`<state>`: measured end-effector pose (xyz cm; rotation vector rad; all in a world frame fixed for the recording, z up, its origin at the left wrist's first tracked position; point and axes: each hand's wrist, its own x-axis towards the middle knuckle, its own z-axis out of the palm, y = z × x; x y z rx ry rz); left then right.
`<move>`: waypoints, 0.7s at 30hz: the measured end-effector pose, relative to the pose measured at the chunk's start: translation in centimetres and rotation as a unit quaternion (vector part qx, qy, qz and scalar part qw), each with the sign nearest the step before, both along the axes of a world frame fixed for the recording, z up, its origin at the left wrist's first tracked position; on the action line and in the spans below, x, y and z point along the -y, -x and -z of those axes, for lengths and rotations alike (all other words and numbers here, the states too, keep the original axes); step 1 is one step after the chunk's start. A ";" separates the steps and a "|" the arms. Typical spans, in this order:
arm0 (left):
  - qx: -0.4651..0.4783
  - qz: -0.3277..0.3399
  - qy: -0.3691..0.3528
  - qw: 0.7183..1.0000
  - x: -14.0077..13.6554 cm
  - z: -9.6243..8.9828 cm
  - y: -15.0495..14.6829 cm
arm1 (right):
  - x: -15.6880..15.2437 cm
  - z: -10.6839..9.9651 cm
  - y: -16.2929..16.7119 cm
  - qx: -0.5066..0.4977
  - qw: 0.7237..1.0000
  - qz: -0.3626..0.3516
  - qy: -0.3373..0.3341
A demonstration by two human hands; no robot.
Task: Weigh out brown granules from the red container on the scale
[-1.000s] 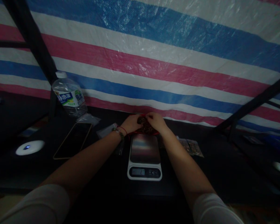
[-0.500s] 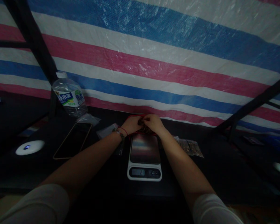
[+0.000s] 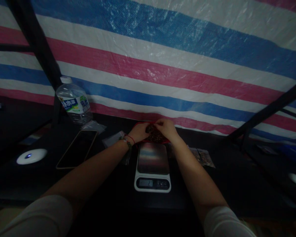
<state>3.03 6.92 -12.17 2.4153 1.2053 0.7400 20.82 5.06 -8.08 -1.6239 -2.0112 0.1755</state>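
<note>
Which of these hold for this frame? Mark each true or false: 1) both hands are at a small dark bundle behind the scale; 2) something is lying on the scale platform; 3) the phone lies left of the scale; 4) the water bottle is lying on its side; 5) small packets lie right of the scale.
1) Both the left hand and the right hand are at the small dark bundle behind the scale. True.
2) Something lies on the scale platform. False: the platform is bare.
3) The phone lies left of the scale. True.
4) The water bottle lies on its side. False: it stands with its cap up.
5) Small packets lie right of the scale. True.
</note>
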 end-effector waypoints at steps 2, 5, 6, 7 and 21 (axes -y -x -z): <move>0.010 -0.009 -0.002 1.000 -0.1 0.2 0.0 | 0.1 0.0 -0.1 0.046 0.999 0.019 0.020; 0.018 -0.018 0.005 1.000 -0.3 0.4 0.1 | 0.2 0.4 0.0 0.126 0.988 0.014 0.086; 0.019 -0.019 0.006 1.000 -0.3 0.5 0.1 | 0.1 0.5 0.1 0.140 0.985 0.007 0.101; 0.021 -0.018 0.007 1.000 -0.4 0.5 0.1 | 0.1 0.7 0.2 0.143 0.984 0.003 0.105; 0.048 0.008 0.013 0.999 -0.4 0.2 0.1 | -0.1 0.9 0.5 0.036 0.999 -0.032 0.017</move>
